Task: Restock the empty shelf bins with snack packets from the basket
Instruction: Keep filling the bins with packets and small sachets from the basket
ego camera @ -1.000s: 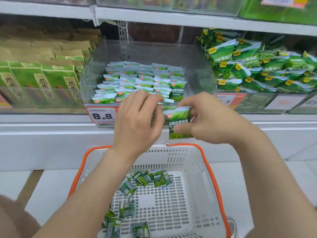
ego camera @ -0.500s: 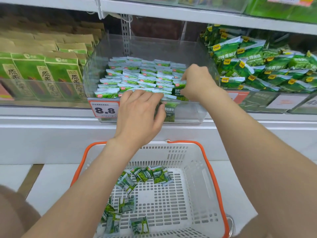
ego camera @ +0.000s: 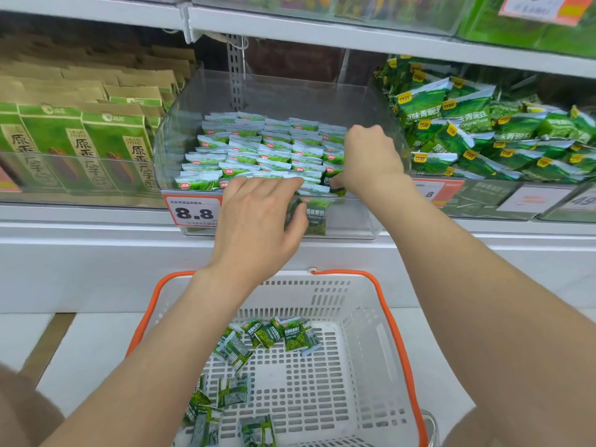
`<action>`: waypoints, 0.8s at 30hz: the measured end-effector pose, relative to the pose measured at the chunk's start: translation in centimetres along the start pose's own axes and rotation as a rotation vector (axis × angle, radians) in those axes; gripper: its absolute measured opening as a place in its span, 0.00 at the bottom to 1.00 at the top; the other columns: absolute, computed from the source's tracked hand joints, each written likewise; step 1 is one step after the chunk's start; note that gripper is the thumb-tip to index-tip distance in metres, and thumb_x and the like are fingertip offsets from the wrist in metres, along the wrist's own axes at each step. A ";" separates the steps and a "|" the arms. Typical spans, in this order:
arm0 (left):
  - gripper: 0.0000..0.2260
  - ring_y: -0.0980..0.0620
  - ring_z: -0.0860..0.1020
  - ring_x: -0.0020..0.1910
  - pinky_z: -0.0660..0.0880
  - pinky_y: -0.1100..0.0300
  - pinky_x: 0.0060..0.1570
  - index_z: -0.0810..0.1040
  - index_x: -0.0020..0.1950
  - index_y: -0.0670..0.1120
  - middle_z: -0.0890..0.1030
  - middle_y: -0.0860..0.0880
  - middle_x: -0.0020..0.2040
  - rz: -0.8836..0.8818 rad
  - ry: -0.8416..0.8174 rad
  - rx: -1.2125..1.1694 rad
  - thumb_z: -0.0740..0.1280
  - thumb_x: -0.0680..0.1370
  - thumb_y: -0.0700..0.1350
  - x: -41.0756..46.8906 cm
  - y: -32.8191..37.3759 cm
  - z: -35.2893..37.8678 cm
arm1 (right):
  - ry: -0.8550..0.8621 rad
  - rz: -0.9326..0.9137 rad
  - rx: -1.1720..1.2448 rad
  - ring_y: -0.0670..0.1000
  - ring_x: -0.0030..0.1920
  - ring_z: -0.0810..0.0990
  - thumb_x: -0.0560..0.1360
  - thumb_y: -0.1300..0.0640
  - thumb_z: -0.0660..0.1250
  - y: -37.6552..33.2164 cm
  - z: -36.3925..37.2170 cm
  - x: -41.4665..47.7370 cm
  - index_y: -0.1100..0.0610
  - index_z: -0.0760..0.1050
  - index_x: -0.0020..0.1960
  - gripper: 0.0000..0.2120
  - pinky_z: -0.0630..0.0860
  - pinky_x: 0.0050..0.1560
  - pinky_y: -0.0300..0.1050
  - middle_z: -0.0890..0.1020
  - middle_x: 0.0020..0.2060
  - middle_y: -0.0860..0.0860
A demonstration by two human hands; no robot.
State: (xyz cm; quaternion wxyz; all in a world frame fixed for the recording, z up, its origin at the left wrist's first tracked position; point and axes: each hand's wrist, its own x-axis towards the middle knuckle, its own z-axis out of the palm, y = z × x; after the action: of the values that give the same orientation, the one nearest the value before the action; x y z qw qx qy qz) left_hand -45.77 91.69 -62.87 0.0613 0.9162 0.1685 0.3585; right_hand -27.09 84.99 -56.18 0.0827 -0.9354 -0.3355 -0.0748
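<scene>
Packet (ego camera: pixel 333 183) pinched upright beneath right hand (ego camera: pixel 371 156), inside bin (ego camera: pixel 354 221) at front row's end; second packet (ego camera: pixel 314 217) gripped by left hand (ego camera: pixel 254 221), just outside front wall, long axis vertical, nearer than basket (ego camera: pixel 354 295) stock below.

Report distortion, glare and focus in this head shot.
Head view: the wide-angle lens bends the shelf edge; light even, shadows faint; hazy sheen on the clear bin walls; 8.8 price tag and snack packet print sharp; tags at far right smeared.
</scene>
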 end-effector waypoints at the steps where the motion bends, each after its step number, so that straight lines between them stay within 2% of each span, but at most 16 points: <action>1: 0.15 0.45 0.81 0.56 0.67 0.49 0.60 0.80 0.66 0.47 0.85 0.50 0.56 0.014 0.016 -0.033 0.66 0.81 0.49 0.0 -0.1 0.0 | 0.015 -0.009 0.052 0.66 0.59 0.78 0.73 0.61 0.77 0.4 0.1 -0.1 0.61 0.76 0.59 0.17 0.73 0.47 0.52 0.78 0.57 0.62; 3: 0.15 0.46 0.80 0.63 0.67 0.50 0.64 0.80 0.66 0.46 0.83 0.49 0.62 0.051 0.072 -0.109 0.69 0.79 0.44 -0.3 -0.3 -0.1 | 0.157 -0.050 0.203 0.64 0.55 0.80 0.75 0.61 0.68 1.1 0.3 -0.9 0.58 0.80 0.54 0.08 0.78 0.48 0.52 0.81 0.52 0.59; 5: 0.14 0.43 0.79 0.63 0.70 0.49 0.64 0.82 0.63 0.43 0.82 0.46 0.62 0.088 0.198 -0.126 0.70 0.77 0.38 -0.8 -0.2 -0.1 | 0.397 -0.143 0.374 0.57 0.47 0.81 0.76 0.60 0.64 1.5 0.6 -3.1 0.55 0.80 0.51 0.08 0.77 0.46 0.51 0.83 0.44 0.53; 8: 0.05 0.38 0.78 0.47 0.73 0.44 0.46 0.83 0.48 0.41 0.81 0.43 0.49 0.148 0.403 -0.040 0.69 0.75 0.35 -2.0 0.5 0.6 | 0.661 -0.352 0.573 0.51 0.38 0.77 0.74 0.61 0.66 0.7 1.4 -8.6 0.56 0.79 0.47 0.05 0.72 0.40 0.48 0.78 0.37 0.48; 10: 0.02 0.39 0.75 0.40 0.70 0.46 0.37 0.79 0.42 0.40 0.77 0.43 0.41 0.214 0.317 -0.085 0.68 0.74 0.35 -3.7 0.4 2.2 | 0.676 -0.448 0.623 0.49 0.32 0.73 0.72 0.63 0.67 0.0 3.5 -11.7 0.58 0.79 0.45 0.04 0.71 0.35 0.46 0.74 0.32 0.46; 11: 0.02 0.40 0.75 0.38 0.69 0.48 0.35 0.78 0.42 0.40 0.76 0.44 0.39 0.213 0.211 -0.119 0.68 0.74 0.37 -5.0 0.2 3.2 | 0.627 -0.463 0.655 0.47 0.30 0.70 0.72 0.63 0.66 -0.3 4.8 -12.9 0.58 0.79 0.44 0.04 0.70 0.32 0.46 0.71 0.29 0.44; 13: 0.05 0.43 0.78 0.36 0.68 0.54 0.32 0.79 0.44 0.45 0.79 0.48 0.37 0.104 -0.073 -0.158 0.64 0.74 0.45 -7.8 -0.3 4.9 | 0.465 -0.432 0.725 0.46 0.27 0.66 0.71 0.60 0.65 -0.5 8.0 -14.6 0.57 0.78 0.44 0.04 0.69 0.29 0.46 0.67 0.27 0.43; 15: 0.09 0.43 0.81 0.36 0.68 0.56 0.31 0.80 0.46 0.49 0.82 0.50 0.36 -0.051 -0.474 -0.145 0.63 0.75 0.51 -11.0 -0.9 6.9 | 0.229 -0.370 0.730 0.48 0.27 0.67 0.71 0.56 0.63 -0.3 11.5 -16.4 0.55 0.77 0.46 0.06 0.69 0.29 0.46 0.69 0.25 0.44; 17: 0.09 0.45 0.80 0.37 0.72 0.56 0.34 0.79 0.45 0.51 0.82 0.49 0.38 -0.113 -0.892 -0.071 0.63 0.78 0.53 -13.7 -1.5 9.1 | -0.064 -0.393 0.569 0.51 0.29 0.72 0.73 0.53 0.60 0.1 14.1 -17.7 0.52 0.77 0.49 0.09 0.69 0.32 0.46 0.72 0.26 0.45; 18: 0.10 0.46 0.79 0.38 0.73 0.55 0.35 0.78 0.42 0.50 0.81 0.49 0.38 -0.134 -1.101 -0.065 0.64 0.78 0.53 -15.3 -1.7 10.2 | -0.233 -0.427 0.421 0.54 0.33 0.76 0.75 0.53 0.60 0.3 15.3 -18.5 0.51 0.77 0.52 0.10 0.70 0.34 0.46 0.76 0.30 0.46; 20: 0.12 0.44 0.75 0.36 0.74 0.51 0.38 0.75 0.38 0.48 0.79 0.46 0.37 -0.183 -1.482 -0.095 0.64 0.79 0.51 -18.4 -1.5 12.1 | -0.556 -0.495 0.137 0.59 0.47 0.81 0.78 0.56 0.61 0.9 17.3 -19.9 0.50 0.77 0.60 0.12 0.76 0.43 0.50 0.82 0.45 0.53; 22: 0.13 0.46 0.69 0.35 0.70 0.50 0.40 0.72 0.39 0.47 0.74 0.46 0.37 -0.200 -1.706 -0.104 0.62 0.82 0.48 -21.2 -1.0 13.4 | -0.822 -0.486 0.028 0.59 0.54 0.80 0.79 0.58 0.62 1.6 19.2 -21.4 0.51 0.78 0.62 0.13 0.79 0.52 0.54 0.81 0.55 0.55; 23: 0.12 0.46 0.69 0.37 0.69 0.49 0.42 0.75 0.43 0.46 0.76 0.45 0.42 -0.178 -1.774 -0.086 0.60 0.84 0.47 -22.1 -0.6 13.8 | -0.904 -0.477 -0.006 0.59 0.55 0.80 0.79 0.58 0.63 1.9 19.9 -22.1 0.53 0.78 0.61 0.12 0.80 0.54 0.55 0.81 0.56 0.55; 24: 0.10 0.46 0.73 0.43 0.69 0.50 0.45 0.79 0.53 0.46 0.78 0.43 0.53 -0.142 -1.838 -0.063 0.58 0.86 0.44 -22.9 -0.3 14.1 | -0.955 -0.476 -0.040 0.59 0.53 0.80 0.80 0.58 0.63 2.2 20.6 -22.6 0.54 0.78 0.59 0.10 0.80 0.54 0.56 0.81 0.55 0.55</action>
State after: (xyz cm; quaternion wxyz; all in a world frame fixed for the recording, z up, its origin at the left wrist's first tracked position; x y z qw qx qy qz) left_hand -51.98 84.01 -87.87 0.2176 0.8261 0.0996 -0.5102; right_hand -41.23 73.60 -80.90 -0.1163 -0.7646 -0.5374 0.3364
